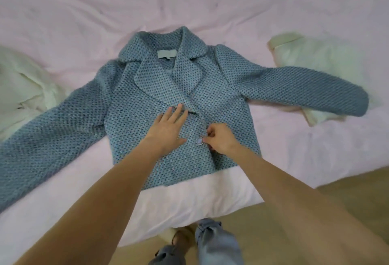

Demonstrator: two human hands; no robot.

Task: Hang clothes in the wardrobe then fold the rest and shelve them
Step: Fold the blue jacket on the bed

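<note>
Pink-sheeted bed [210,1], wrinkled, filling most of the view, with wooden floor showing past its near edge. Spread flat near that edge, front up and sleeves flung out toward both sides: blue tweed jacket [183,100], collar pointing to the far side, hem just short of the near edge. Left hand [168,126] laid open on the front panel, fingers straight, pressing the cloth flat. Right hand [219,138] curled, fingertips pinching the front edge right beside the round button [199,140], seemingly working it at the placket; whether fastening or undoing, could not tell.

Judged as the preparing step: closing and smoothing the jacket before hanging or folding. Next move likely called for finishing the button, then either drawing the sleeves in across the body or lifting the jacket by the shoulders toward a hanger; none in sight, nor the wardrobe.

Around it: pale cream garment [23,87] crumpled at the left edge, partly beneath the left sleeve; another cream piece [315,58] toward the right side, lying under the end of the right sleeve. Both would likely drag along if the sleeves were swept inward carelessly. Below the near edge, person's blue trouser legs and sandals, close against the mattress.
</note>
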